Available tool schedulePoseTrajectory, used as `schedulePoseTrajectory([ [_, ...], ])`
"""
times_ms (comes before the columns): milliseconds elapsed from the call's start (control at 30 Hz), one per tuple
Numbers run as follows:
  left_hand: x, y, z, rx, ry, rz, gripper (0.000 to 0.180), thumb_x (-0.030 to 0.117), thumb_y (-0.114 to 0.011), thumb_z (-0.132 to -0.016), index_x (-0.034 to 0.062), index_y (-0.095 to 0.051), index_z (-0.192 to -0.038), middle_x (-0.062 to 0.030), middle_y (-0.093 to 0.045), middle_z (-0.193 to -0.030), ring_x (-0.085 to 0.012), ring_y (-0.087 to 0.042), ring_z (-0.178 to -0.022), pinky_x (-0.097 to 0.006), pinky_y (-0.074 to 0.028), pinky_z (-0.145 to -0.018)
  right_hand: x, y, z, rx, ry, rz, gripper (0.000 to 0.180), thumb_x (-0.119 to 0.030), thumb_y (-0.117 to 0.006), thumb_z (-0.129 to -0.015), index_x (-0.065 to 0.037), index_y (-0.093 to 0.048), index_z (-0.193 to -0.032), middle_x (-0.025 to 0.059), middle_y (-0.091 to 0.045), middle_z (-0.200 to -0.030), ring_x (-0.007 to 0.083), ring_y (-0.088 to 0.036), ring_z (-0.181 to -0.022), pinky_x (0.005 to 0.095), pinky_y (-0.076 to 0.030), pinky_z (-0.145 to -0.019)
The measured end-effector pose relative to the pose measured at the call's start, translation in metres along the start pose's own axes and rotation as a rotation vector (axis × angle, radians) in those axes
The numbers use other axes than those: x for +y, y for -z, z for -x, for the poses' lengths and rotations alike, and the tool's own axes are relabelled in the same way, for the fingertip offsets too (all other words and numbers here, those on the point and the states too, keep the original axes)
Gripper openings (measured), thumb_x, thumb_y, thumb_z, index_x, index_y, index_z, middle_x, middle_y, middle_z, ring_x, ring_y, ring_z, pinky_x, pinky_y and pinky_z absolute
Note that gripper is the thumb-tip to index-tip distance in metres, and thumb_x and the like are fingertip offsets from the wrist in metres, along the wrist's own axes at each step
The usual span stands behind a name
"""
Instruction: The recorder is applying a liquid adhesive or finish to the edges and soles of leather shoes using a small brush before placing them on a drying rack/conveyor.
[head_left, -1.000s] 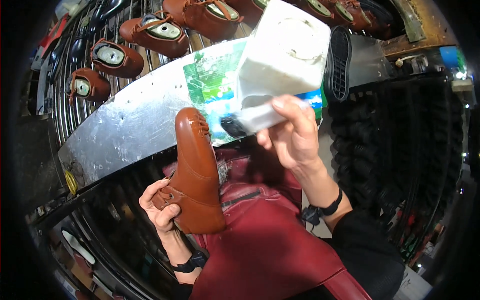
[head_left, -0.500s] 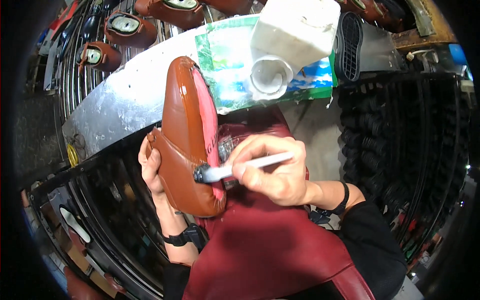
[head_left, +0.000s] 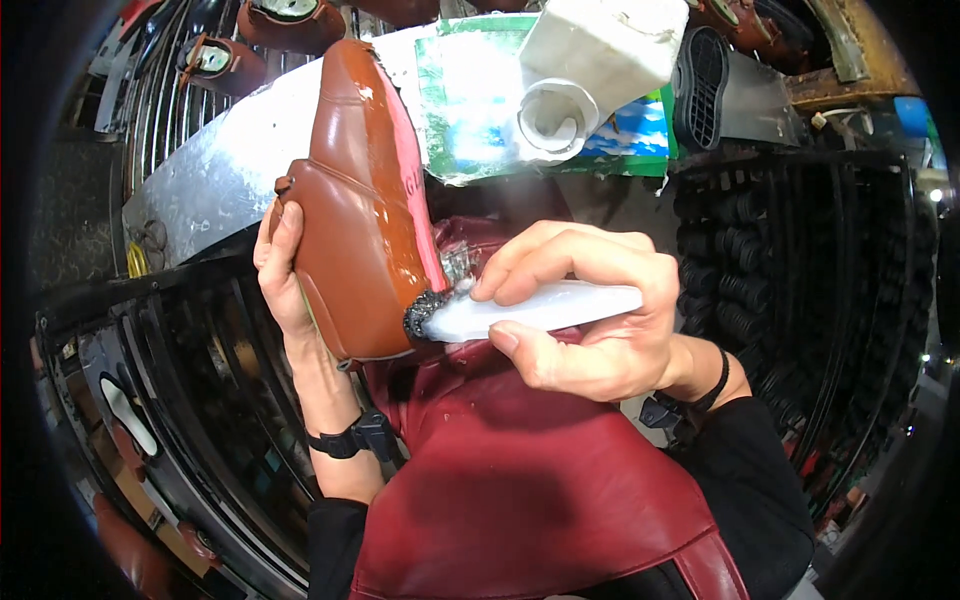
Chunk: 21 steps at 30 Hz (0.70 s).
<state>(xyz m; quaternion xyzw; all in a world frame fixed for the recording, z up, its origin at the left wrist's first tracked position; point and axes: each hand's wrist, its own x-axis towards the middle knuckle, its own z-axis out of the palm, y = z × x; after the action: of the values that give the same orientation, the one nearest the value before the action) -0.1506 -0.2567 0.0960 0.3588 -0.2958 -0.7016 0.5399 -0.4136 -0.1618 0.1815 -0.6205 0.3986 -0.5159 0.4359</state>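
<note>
A brown leather shoe upper (head_left: 355, 215) is held up on its side in front of me, its pink underside facing right. My left hand (head_left: 283, 255) grips it from the left, the fingers partly hidden behind it. In my right hand (head_left: 600, 300) is a brush (head_left: 540, 310) with a whitish handle, pinched between thumb and fingers. Its dark bristles touch the lower edge of the shoe, at the near end of the pink strip. A wet shine runs along the leather beside that strip.
A white plastic container with a round mouth (head_left: 600, 70) lies on a green and blue sheet (head_left: 470, 100) upon the metal table (head_left: 200, 185). Beside it is a black shoe sole (head_left: 702, 85). More brown shoes (head_left: 290, 25) rest on a rack at the back left. Dark racks stand on both sides.
The shoe has moved away from me and turned slightly, showing more of its side. The brush has slid down along the edge to the near end, its handle swinging toward level.
</note>
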Motion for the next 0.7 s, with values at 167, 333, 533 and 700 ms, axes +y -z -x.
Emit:
schedulePoseTrajectory([
  [167,0.001,-0.032,-0.002,0.041,0.168,0.364,0.032,0.029,-0.055,-0.109,0.0019,-0.066,-0.123,-0.0109,-0.073,-0.108,-0.0215,-0.074,-0.095,-0.036,-0.061,-0.085,-0.011,0.021,-0.021,-0.022,0.154,0.028,0.029,0.002,-0.076,-0.069,0.009,-0.071,-0.096,0.0217,-0.075,-0.097,0.0241,-0.074,-0.083,0.034,-0.059,-0.073],
  [333,-0.015,-0.023,-0.004,-0.322,0.104,0.262,0.035,0.032,-0.059,-0.105,0.0017,-0.067,-0.121,-0.0097,-0.072,-0.103,-0.0203,-0.071,-0.094,-0.036,-0.059,-0.084,-0.023,0.044,-0.05,-0.116,0.184,-0.008,0.037,0.007,-0.065,-0.066,0.011,-0.07,-0.102,0.0262,-0.075,-0.105,0.03,-0.074,-0.098,0.041,-0.06,-0.088],
  [533,-0.032,-0.037,0.007,0.016,-0.296,-0.495,0.038,0.023,-0.069,-0.1,-0.0051,-0.066,-0.125,-0.0102,-0.072,-0.113,-0.0185,-0.068,-0.105,-0.035,-0.055,-0.094,0.024,0.067,-0.1,-0.068,0.188,-0.067,0.028,0.0,-0.079,-0.075,0.002,-0.079,-0.103,0.0085,-0.079,-0.091,0.0128,-0.074,-0.084,0.0279,-0.06,-0.079],
  [700,-0.021,-0.106,0.017,0.118,-0.383,-0.591,0.043,0.013,-0.066,-0.101,-0.0029,-0.06,-0.14,-0.0136,-0.068,-0.132,-0.0214,-0.067,-0.115,-0.036,-0.054,-0.103,0.067,0.065,-0.098,0.214,-0.151,-0.252,0.023,-0.016,-0.074,-0.099,0.004,-0.074,-0.088,0.0127,-0.075,-0.081,0.0168,-0.069,-0.058,0.0305,-0.055,-0.053],
])
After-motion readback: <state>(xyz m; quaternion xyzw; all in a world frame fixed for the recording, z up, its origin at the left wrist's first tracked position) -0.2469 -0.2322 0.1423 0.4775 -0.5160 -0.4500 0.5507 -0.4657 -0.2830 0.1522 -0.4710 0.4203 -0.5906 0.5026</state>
